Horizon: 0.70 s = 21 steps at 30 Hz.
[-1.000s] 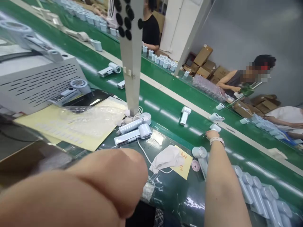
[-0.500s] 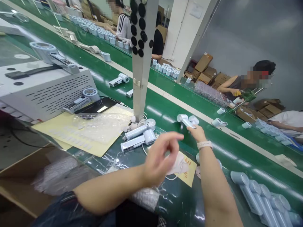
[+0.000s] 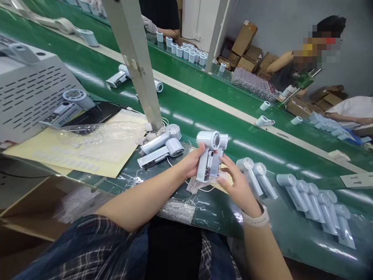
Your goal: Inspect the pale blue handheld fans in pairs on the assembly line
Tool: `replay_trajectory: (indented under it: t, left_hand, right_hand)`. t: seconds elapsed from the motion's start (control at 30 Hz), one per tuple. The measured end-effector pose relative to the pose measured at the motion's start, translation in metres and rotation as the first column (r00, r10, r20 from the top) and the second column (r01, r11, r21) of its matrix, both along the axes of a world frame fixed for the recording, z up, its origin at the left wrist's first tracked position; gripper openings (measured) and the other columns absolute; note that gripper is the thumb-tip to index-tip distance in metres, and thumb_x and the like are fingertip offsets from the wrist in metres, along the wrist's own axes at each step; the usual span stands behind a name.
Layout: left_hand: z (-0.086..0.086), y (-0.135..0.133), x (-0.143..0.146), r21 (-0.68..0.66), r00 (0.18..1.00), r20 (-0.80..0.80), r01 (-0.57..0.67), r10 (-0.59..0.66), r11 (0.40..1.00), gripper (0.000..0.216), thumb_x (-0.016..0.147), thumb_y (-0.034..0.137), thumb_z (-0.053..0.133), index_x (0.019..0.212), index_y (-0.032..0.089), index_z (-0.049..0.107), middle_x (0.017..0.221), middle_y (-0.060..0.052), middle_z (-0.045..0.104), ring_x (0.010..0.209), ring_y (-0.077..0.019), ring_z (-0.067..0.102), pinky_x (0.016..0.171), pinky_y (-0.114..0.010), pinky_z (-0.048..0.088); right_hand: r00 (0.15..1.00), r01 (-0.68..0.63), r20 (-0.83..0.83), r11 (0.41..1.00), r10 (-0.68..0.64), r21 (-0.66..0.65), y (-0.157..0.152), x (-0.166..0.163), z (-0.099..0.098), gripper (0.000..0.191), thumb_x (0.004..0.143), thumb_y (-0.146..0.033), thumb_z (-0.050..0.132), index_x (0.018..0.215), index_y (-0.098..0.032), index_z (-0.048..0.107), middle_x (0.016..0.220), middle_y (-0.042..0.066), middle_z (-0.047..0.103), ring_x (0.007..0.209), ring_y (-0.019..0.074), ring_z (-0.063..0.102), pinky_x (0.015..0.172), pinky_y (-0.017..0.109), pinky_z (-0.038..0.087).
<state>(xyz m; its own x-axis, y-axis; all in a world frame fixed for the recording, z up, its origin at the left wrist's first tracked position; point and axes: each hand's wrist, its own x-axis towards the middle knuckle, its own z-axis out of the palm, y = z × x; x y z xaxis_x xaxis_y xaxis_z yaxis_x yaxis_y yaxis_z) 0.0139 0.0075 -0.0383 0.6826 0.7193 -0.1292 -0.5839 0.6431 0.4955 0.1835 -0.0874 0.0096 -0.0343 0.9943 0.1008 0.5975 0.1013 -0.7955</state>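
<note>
Two pale blue handheld fans are up in front of me, side by side and touching. My left hand [image 3: 192, 162] is closed round the nearer fan [image 3: 207, 140], whose slotted handle faces me. My right hand [image 3: 237, 187] has its fingers and thumb curled about the handle of the other fan [image 3: 223, 141], which is partly hidden behind the first. Left of my hands, two more handheld fans [image 3: 157, 155] lie on the bench by a white cable. To the right, two fans [image 3: 253, 175] lie with their round grilles up.
A row of several handheld fans [image 3: 314, 198] lies at the right. A metal post [image 3: 140, 74] rises at left, near a yellow sheet [image 3: 116, 155] with plastic film and a white vented box [image 3: 35, 89]. Across the green conveyor [image 3: 186, 112], co-workers handle parts.
My right hand has come back from the conveyor with a fan. My left hand, empty before, now grips a fan. The view has shifted, uncovering the two fans at right.
</note>
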Motion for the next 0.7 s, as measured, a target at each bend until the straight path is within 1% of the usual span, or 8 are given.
replay_trajectory:
  t: [0.07,0.17,0.27,0.4,0.47,0.53,0.63,0.7]
  left_hand:
    - [0.0,0.001,-0.001,0.029,0.999,-0.01,0.049,-0.048,0.998,0.065,0.065,0.074,0.078,0.088,0.013,0.075,0.094,-0.014,0.078,0.086,-0.0279,0.074,0.08,-0.038,0.06]
    - [0.005,-0.001,-0.002,0.088,0.999,0.001,0.054,-0.054,0.995,0.071,0.061,0.077,0.077,0.091,0.013,0.075,0.101,-0.016,0.078,0.096,-0.0319,0.074,0.082,-0.039,0.06]
    - [0.013,-0.001,-0.005,0.11,0.999,0.036,0.007,-0.011,0.994,0.071,0.061,0.076,0.079,0.095,0.014,0.075,0.101,-0.016,0.079,0.102,-0.0343,0.074,0.084,-0.04,0.06]
    - [0.023,0.004,-0.01,0.105,0.992,0.064,-0.113,0.107,0.988,0.074,0.054,0.08,0.08,0.088,0.014,0.073,0.1,-0.016,0.078,0.11,-0.0382,0.071,0.089,-0.044,0.059]
    - [0.026,0.005,-0.011,0.109,0.985,0.064,-0.166,0.16,0.98,0.073,0.051,0.081,0.081,0.08,0.015,0.07,0.098,-0.016,0.078,0.113,-0.0398,0.069,0.091,-0.046,0.059]
    - [0.028,0.007,-0.011,0.11,0.977,0.054,-0.213,0.208,0.971,0.071,0.048,0.081,0.082,0.072,0.016,0.067,0.096,-0.014,0.078,0.109,-0.0381,0.071,0.088,-0.044,0.06]
    - [0.027,0.007,-0.01,0.114,0.965,0.06,-0.262,0.257,0.958,0.072,0.048,0.084,0.078,0.068,0.017,0.064,0.098,-0.011,0.077,0.094,-0.0308,0.075,0.079,-0.038,0.061]
    - [0.027,0.006,-0.01,0.13,0.96,0.075,-0.278,0.27,0.952,0.072,0.05,0.086,0.075,0.068,0.017,0.064,0.098,-0.01,0.077,0.087,-0.0267,0.075,0.074,-0.034,0.061]
  right_hand:
    - [0.986,0.167,-0.016,0.985,-0.168,-0.046,0.001,0.008,-0.015,0.037,0.097,-0.046,0.051,0.124,-0.022,0.061,0.112,0.013,0.073,0.103,0.0283,0.07,0.084,0.042,0.055]
    - [0.91,0.387,0.202,0.916,-0.362,-0.102,0.006,0.007,-0.037,0.011,0.088,-0.031,0.06,0.083,-0.021,0.06,0.068,0.005,0.066,0.067,0.0249,0.065,0.064,0.035,0.046]
    - [0.905,0.38,0.257,0.917,-0.34,-0.125,0.009,-0.003,-0.047,0.019,0.078,-0.019,0.065,0.067,-0.024,0.05,0.058,0.001,0.057,0.06,0.0226,0.059,0.061,0.031,0.038]
    - [0.927,0.328,0.23,0.938,-0.296,-0.113,0.003,-0.014,-0.039,0.008,0.086,-0.021,0.055,0.079,-0.023,0.054,0.069,0.002,0.064,0.068,0.022,0.062,0.065,0.031,0.041]
    - [0.944,0.318,0.12,0.943,-0.306,-0.096,-0.004,-0.017,-0.034,0.009,0.091,-0.029,0.053,0.091,-0.022,0.058,0.082,0.005,0.07,0.076,0.0233,0.066,0.071,0.034,0.046]
    - [0.949,0.291,-0.093,0.95,-0.301,-0.111,-0.01,-0.022,-0.033,0.019,0.09,-0.037,0.059,0.1,-0.021,0.063,0.088,0.007,0.072,0.081,0.024,0.067,0.076,0.037,0.051]
    - [0.886,0.121,-0.417,0.97,-0.202,-0.213,-0.017,-0.031,-0.032,0.026,0.085,-0.042,0.069,0.099,-0.02,0.072,0.077,0.003,0.071,0.074,0.0222,0.065,0.074,0.036,0.053]
    - [0.844,-0.013,-0.524,0.971,-0.117,-0.237,-0.019,-0.039,-0.031,0.024,0.085,-0.044,0.071,0.09,-0.021,0.075,0.076,0.003,0.07,0.072,0.0204,0.064,0.072,0.034,0.052]
